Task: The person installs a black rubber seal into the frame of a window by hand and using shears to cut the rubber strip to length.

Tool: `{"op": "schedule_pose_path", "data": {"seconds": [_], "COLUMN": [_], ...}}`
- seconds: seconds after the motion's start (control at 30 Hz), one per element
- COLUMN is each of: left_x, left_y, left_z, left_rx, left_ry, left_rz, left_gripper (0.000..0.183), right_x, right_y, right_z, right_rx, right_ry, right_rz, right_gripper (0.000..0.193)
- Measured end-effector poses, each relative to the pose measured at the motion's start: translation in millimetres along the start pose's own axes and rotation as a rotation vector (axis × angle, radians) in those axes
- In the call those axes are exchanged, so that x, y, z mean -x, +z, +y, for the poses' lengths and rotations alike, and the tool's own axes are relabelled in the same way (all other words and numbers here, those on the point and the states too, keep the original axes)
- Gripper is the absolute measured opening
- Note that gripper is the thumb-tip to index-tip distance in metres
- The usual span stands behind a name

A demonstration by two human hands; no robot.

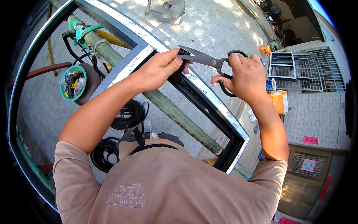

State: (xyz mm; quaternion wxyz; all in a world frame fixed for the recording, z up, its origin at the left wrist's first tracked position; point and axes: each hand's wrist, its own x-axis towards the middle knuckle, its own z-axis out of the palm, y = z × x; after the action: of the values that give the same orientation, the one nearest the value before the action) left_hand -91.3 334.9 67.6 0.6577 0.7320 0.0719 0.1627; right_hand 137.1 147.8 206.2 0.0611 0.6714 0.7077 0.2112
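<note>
My left hand (158,70) pinches a black rubber strip (175,76) that hangs down against the metal window frame (203,85). Through the loops of a pair of scissors (203,59) go the fingers and thumb of my right hand (246,76). The scissor blades are parted and point left, lying at the strip's upper end beside my left fingertips. I cannot tell whether they touch the strip. Dark inner channels and printed white protective film show on the frame, which has a large opening at left and a smaller one at right.
A green pipe (179,115) runs beneath the frame. A teal basin (62,89) of tools sits on a stool at left. Coils of black strip (106,153) lie on the floor near my feet. A floor fan (166,8) stands ahead; small frames (282,66) and an orange-white package (279,102) are at right.
</note>
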Motion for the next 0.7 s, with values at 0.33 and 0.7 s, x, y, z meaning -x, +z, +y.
{"op": "schedule_pose_path", "data": {"seconds": [0.33,0.7], "left_x": [0.3,2.1], "left_y": [-2.2,0.2], "left_z": [2.0,1.2], "left_rx": [0.05,0.04], "left_ry": [-0.042,-0.014], "left_rz": [-0.038,-0.035], "left_gripper": [0.038,0.036], "right_x": [-6.0,-13.6], "right_y": [-3.4,-24.4], "right_z": [0.7,-7.3], "right_rx": [0.055,0.04], "right_ry": [-0.033,-0.075], "right_rz": [-0.077,-0.216], "right_gripper": [0.079,0.081]}}
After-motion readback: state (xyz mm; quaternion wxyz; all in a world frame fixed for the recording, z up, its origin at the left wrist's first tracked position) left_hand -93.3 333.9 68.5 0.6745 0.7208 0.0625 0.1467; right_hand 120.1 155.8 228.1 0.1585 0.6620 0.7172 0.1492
